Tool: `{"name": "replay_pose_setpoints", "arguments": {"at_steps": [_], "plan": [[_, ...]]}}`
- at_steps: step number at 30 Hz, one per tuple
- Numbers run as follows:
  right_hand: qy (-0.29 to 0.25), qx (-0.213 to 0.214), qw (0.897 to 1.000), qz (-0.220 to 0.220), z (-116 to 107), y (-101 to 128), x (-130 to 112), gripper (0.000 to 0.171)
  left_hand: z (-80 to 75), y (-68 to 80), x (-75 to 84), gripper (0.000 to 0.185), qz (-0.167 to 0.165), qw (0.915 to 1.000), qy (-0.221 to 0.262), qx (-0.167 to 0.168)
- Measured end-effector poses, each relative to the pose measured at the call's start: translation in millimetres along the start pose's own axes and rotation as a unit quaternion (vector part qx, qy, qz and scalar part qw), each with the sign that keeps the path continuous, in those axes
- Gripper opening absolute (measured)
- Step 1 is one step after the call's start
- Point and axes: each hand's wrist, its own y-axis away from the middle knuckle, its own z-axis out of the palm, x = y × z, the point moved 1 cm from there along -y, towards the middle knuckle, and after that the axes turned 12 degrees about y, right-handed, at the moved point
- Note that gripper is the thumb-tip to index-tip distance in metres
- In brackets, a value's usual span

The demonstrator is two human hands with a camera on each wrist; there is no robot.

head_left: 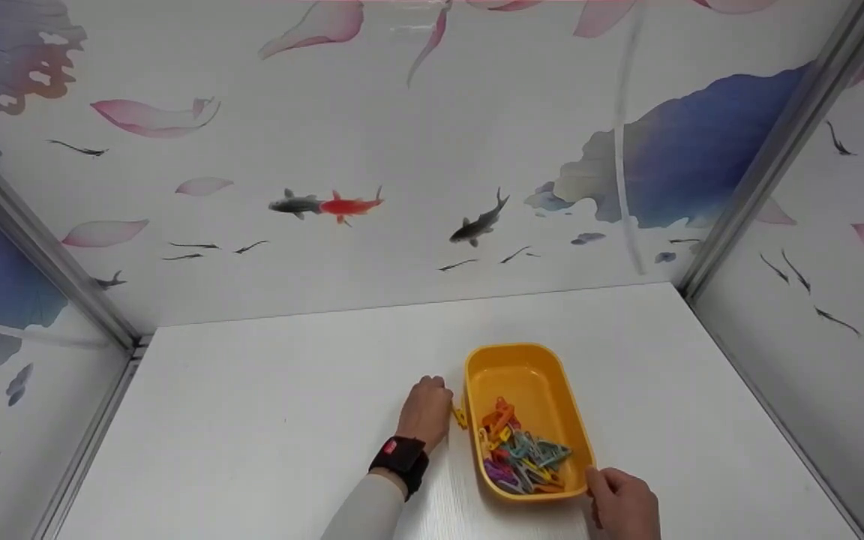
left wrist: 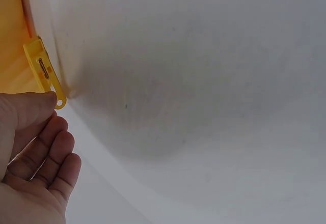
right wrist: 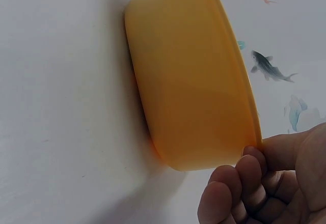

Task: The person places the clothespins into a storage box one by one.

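Observation:
A yellow plastic tub (head_left: 511, 348) stands on the white table, with several colourful clothespins (head_left: 526, 454) heaped in its nearer half. My left hand (head_left: 426, 411) is beside the tub's left wall. Between thumb and index finger it pinches one end of a yellow clothespin (left wrist: 43, 68), which lies along the outside of the tub in the left wrist view. At the tub's near right corner, my right hand (head_left: 625, 504) grips the rim between thumb and fingers. In the right wrist view the tub's outer wall (right wrist: 188, 76) hides what it holds.
White panels with printed fish (head_left: 349, 205) and petals rise at the back and both sides, joined by metal corner posts (head_left: 762, 150). The white tabletop (head_left: 252, 420) extends left and right of the tub. A black band (head_left: 400, 459) circles the left wrist.

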Motion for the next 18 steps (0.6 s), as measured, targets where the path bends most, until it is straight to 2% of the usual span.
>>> {"name": "replay_pose_setpoints", "arguments": {"at_steps": [6, 14, 18], "plan": [[0.005, -0.001, 1.0, 0.0, 0.2, 0.0, -1.1, 0.036, -0.9, -0.1, -0.7, 0.012, 0.009, 0.9998, -0.017, -0.004], [0.011, -0.003, 1.0, -0.006, 0.4, -0.6, -1.1, 0.035, -0.4, 7.3, -7.7, 0.012, 0.031, 0.9988, -0.026, 0.027], [0.015, 0.0, 1.0, -0.01, -0.8, 0.3, -1.1, 0.036, -2.6, 10.5, -9.5, 0.012, 0.026, 0.9992, -0.021, 0.024]]}}
